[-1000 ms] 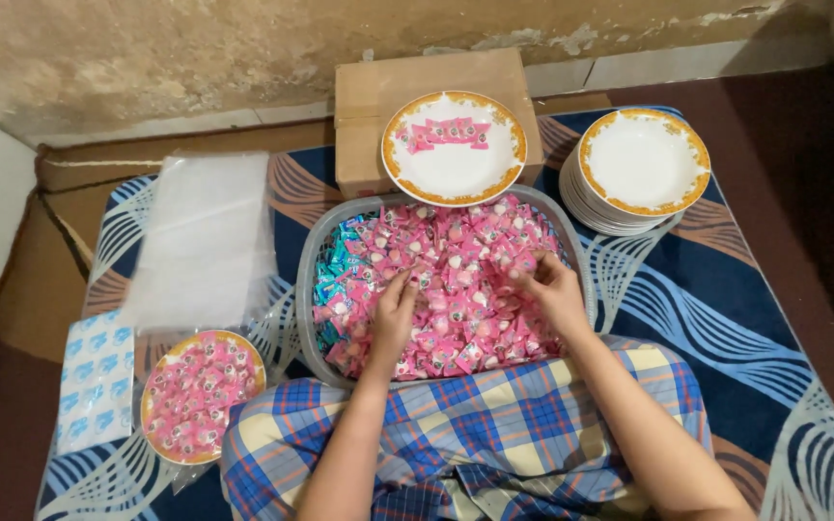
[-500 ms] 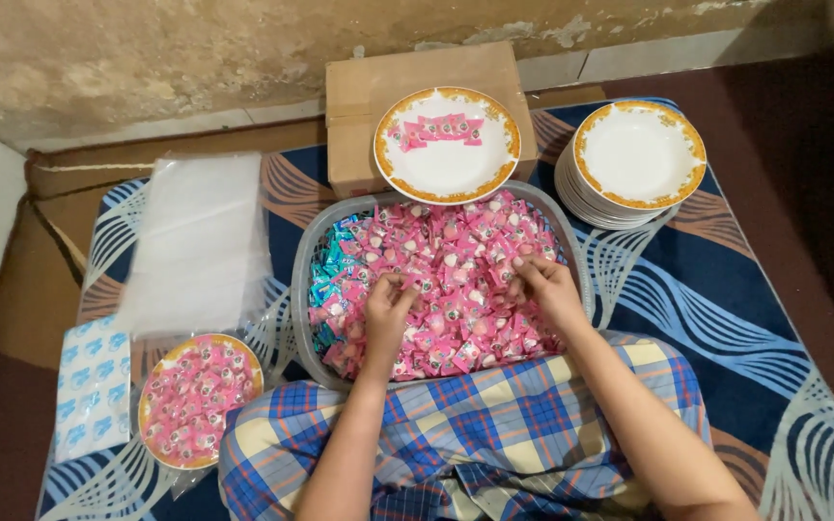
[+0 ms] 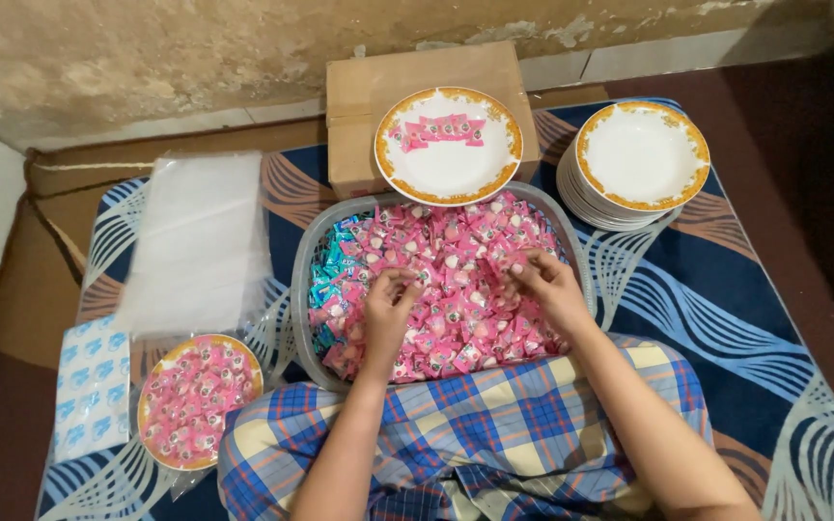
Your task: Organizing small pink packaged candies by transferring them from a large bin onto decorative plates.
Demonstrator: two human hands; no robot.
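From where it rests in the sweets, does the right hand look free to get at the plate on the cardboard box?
Probably yes: the right hand lies on the pink sweets, and only the open basket separates it from the plate.

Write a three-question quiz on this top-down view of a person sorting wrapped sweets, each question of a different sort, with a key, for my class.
1. True or false: both hands are inside the grey basket of pink sweets.
2. Which plate holds a single row of pink sweets? A) the plate on the cardboard box B) the top plate of the stack C) the wrapped plate
3. Fill in: the sweets along the basket's left side are ____ in colour.

Key
1. True: the left hand and right hand both rest on the pink sweets.
2. A. The stack's top plate is bare; the wrapped plate is full.
3. Blue.
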